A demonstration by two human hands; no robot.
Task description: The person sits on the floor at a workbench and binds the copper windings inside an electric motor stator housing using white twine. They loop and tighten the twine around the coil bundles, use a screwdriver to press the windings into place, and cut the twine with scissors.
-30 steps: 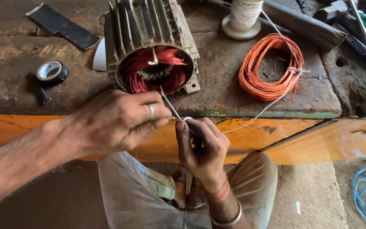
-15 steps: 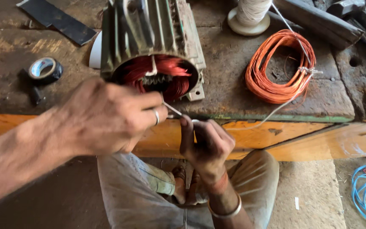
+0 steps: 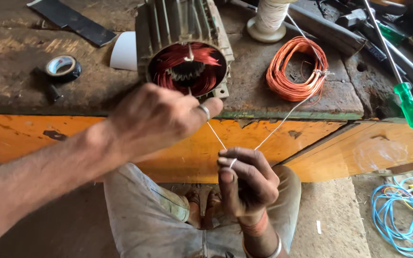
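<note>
We see our left hand [image 3: 161, 119] at about 9 o'clock of the view centre, closed, with the fingers pinching a thin white string [image 3: 216, 136] just in front of the open end of an electric motor stator [image 3: 185, 52]. A ring sits on one finger of this hand. Our right hand [image 3: 244, 184] is lower, at about 5 o'clock from the left one, also closed, and it grips the same string between thumb and fingers. From the right hand one part of the string goes up toward 11 o'clock to the left hand and into the red copper windings [image 3: 187, 67], another part goes toward 1 o'clock to the coil of orange wire [image 3: 297, 69] on the workbench [image 3: 34, 86]. The stator lies on the bench at 12 o'clock, with the opening turned to us. At 10 o'clock lies a roll of black tape [image 3: 62, 68], at 1 o'clock stands a spool of white string [image 3: 269, 19], and at 3 o'clock we see a screwdriver with green handle [image 3: 409, 105].
</note>
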